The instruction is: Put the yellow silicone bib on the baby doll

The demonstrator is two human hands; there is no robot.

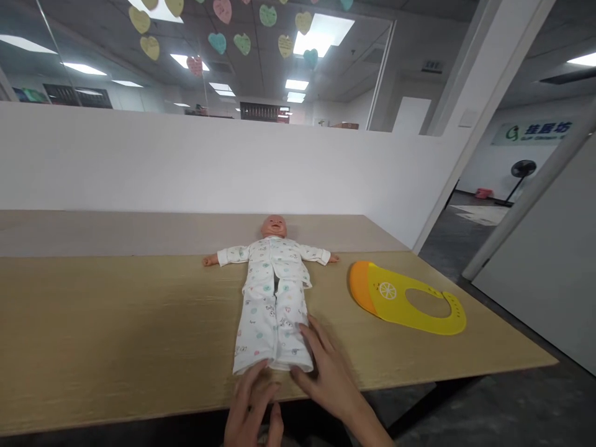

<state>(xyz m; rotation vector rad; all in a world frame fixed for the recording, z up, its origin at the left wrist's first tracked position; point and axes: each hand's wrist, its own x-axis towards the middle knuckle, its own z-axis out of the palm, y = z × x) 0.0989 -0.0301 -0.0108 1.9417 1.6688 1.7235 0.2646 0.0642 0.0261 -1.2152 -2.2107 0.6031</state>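
Note:
A baby doll [274,227] lies on its back with arms spread. It wears a white printed top [284,257] and white printed trousers [258,323], whose leg ends point toward me. My right hand [328,372] rests by the right leg end, its fingertips touching or just over the cloth, fingers apart. Nearer the table's front edge is my left hand [255,406], fingers apart and curved, close to the left leg end. Whether its fingertips touch the cloth I cannot tell. The doll's feet do not show.
A yellow silicone bib [395,307] with an orange pocket lies to the right of the doll. The wooden table [116,335] ends in front of me and at the right. A white wall [186,161] with a window above stands behind. At the far right is a doorway with a fan [523,168].

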